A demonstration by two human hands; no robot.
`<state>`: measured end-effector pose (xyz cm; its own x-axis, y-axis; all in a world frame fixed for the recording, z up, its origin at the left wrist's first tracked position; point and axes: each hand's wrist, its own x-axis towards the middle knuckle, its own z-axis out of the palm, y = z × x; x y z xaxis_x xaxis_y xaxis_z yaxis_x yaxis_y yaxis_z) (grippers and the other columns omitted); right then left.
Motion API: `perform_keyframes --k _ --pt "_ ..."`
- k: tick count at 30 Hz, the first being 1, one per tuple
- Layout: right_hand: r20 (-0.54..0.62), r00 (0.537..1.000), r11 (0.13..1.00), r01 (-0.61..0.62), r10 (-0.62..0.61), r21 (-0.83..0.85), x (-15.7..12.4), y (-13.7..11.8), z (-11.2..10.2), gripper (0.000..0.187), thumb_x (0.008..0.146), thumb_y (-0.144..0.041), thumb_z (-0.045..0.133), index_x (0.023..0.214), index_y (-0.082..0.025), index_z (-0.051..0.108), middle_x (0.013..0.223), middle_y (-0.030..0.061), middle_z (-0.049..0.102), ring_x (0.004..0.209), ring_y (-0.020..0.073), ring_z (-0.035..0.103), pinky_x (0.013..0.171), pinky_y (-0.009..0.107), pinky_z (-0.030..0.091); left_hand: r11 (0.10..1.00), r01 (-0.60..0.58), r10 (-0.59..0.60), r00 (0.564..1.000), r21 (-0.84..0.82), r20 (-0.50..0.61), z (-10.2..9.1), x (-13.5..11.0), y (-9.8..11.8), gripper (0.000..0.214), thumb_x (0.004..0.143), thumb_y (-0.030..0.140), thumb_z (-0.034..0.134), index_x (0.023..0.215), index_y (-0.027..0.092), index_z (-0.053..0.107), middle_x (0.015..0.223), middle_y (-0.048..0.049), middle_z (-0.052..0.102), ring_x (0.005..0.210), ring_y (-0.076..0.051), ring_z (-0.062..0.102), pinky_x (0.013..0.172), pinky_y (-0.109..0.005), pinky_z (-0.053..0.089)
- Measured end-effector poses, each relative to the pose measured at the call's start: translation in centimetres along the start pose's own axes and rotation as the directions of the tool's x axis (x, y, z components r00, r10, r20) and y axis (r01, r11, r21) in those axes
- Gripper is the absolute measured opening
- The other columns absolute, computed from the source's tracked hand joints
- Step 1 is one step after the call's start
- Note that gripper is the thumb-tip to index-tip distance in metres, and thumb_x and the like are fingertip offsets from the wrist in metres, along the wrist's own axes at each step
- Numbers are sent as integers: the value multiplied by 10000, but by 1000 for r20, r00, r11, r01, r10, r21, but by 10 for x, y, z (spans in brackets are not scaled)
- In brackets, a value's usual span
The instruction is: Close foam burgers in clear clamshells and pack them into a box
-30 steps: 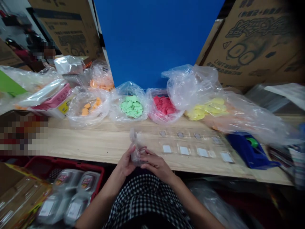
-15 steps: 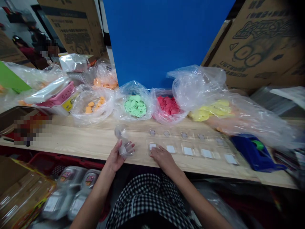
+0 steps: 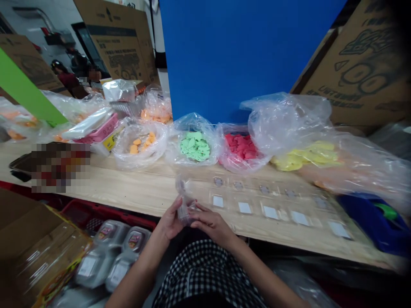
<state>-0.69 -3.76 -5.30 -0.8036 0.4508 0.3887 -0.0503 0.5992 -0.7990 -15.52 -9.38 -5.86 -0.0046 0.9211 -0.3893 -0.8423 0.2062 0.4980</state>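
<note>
**Item held:** small clear plastic container (image 3: pixel 183 205), tilted, its upper end leaning away from the person and to the left. It sits between the two hands, just above the near edge of the surface.

**Grip:** left hand (image 3: pixel 168 221) closed around the container's lower part; right hand (image 3: pixel 210 225) curled against it from the other side, fingers (image 3: pixel 201 212) touching the plastic.

**Beside the hands:** rows of clear plastic blister trays (image 3: pixel 269 205) with white labels, lying flat on the wooden surface (image 3: pixel 125 184), just to the right of the container.

**Along the far side of the surface, left to right:** open clear bags of orange pieces (image 3: pixel 139 145), green pieces (image 3: pixel 195 146), red pieces (image 3: pixel 240 146) and yellow pieces (image 3: pixel 305 156).

**Further right:** blue tape dispenser (image 3: pixel 374 224).

**Further left:** pink box (image 3: pixel 102 132).

**Below the surface, left:** red crate (image 3: pixel 96 209) holding sealed grey packs (image 3: pixel 112 252), next to a cardboard box (image 3: pixel 32 231).

**Behind:** blue panel (image 3: pixel 240 55), flanked by printed cardboard sheets (image 3: pixel 362 64). A co-worker (image 3: pixel 69 77) stands well off in the background.
</note>
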Motion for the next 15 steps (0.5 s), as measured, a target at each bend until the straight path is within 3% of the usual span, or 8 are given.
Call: perform_keyframes --k 4,8,11,15 --pt "-48 999 1000 -22 23 22 6 -1 0 250 833 -366 456 973 -253 630 1024 -19 647 1056 161 539 985 372 368 999 -50 50 999 20 -1 -4 -5 12 292 741 286 568 978 115 574 916 -98 655 830 -209 618 794 -317 461" --pt "-174 983 977 17 -55 -213 14 7 11 219 852 -290 451 981 -205 607 962 11 670 926 144 609 956 346 401 995 -90 93 989 29 -115 -16 -6 31 258 763 305 537 927 111 584 852 -98 661 768 -201 626 762 -332 479" --pt "-91 991 865 44 -103 -501 18 24 21 183 854 -226 451 909 -148 607 934 66 670 890 162 618 940 374 404 985 -170 170 960 21 -222 -26 -10 47 234 765 295 539 938 138 557 853 -84 655 801 -211 627 793 -387 474" --pt "25 999 686 -4 32 -728 17 47 26 146 836 -156 469 796 -119 604 860 98 665 861 188 616 898 390 422 982 -188 187 962 19 -200 -32 -17 57 237 755 284 553 960 169 518 911 -92 642 888 -239 609 842 -453 441"
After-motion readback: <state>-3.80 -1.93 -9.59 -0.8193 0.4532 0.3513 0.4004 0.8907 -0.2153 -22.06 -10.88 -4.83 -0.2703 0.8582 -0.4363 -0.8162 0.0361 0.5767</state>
